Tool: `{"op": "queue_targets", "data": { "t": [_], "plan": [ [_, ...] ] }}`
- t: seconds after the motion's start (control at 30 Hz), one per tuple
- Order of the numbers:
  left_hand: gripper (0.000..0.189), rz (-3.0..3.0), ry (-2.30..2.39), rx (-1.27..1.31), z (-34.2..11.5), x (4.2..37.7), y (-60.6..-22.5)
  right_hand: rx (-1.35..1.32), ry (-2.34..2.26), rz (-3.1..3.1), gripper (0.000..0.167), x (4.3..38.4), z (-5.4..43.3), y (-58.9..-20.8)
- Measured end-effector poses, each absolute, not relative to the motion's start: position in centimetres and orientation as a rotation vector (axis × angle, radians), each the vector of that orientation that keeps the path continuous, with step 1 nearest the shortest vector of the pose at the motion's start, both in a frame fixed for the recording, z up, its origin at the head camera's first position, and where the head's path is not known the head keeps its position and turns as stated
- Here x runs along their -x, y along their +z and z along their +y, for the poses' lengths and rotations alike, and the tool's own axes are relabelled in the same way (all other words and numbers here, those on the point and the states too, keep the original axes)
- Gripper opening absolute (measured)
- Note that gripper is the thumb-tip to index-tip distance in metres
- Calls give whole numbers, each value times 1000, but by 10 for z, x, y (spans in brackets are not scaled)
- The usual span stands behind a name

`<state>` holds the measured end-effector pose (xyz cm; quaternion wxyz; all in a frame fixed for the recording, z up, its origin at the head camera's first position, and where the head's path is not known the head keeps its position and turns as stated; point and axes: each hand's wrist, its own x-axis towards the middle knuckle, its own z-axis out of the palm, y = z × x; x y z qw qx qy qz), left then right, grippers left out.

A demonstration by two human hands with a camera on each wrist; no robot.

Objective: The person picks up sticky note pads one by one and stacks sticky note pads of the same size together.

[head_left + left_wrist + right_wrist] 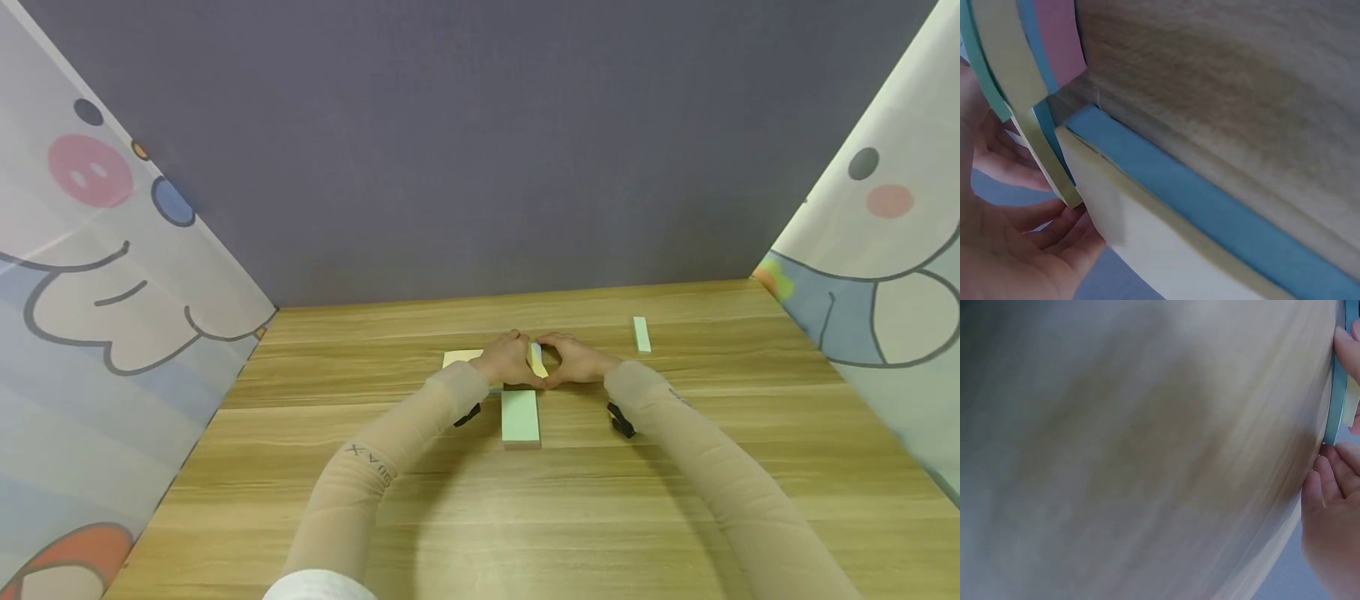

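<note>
A narrow yellow and blue strip of sticky notes (pixel 537 358) lies between both hands. My left hand (pixel 510 358) curves round its left side, fingers near the far end and thumb at the near end. My right hand (pixel 576 360) does the same from the right, and the two thumbs meet. In the left wrist view, fingertips pinch the far end of the strip (pixel 1047 153). Its blue layer (pixel 1338 394) shows edge-on in the right wrist view. Beside the left hand lies a wider pale yellow pad (pixel 459 357), with a blue layer (pixel 1147 159) under it.
Nearer the person stands a stack topped with a light green pad (pixel 520 417); green, yellow, blue and pink layers (pixel 1060 37) show in its side. A small green strip (pixel 642 334) lies to the right on the wooden table (pixel 525 517). A dark grey panel (pixel 480 167) rises behind.
</note>
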<state>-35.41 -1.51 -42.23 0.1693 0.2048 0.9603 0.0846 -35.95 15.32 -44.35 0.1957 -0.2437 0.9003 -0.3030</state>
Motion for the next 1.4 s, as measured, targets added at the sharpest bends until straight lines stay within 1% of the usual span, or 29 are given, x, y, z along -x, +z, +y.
{"op": "queue_targets", "data": {
  "t": [0.53, 0.87, 1.07, 1.4],
  "plan": [
    [97, 2733, 223, -591, -15, 358, -424, 691, -861, 2530, 86, 357, 153, -442],
    [95, 2705, 289, -621, -18, 355, -415, 721, -865, 2541, 87, 358, 152, -442],
    [93, 2687, 316, -677, -22, 358, -415, 712, -871, 2530, 88, 358, 152, -442],
    [90, 2638, 288, -797, -27, 364, -416, 666, -874, 2528, 95, 358, 151, -441]
  ]
}}
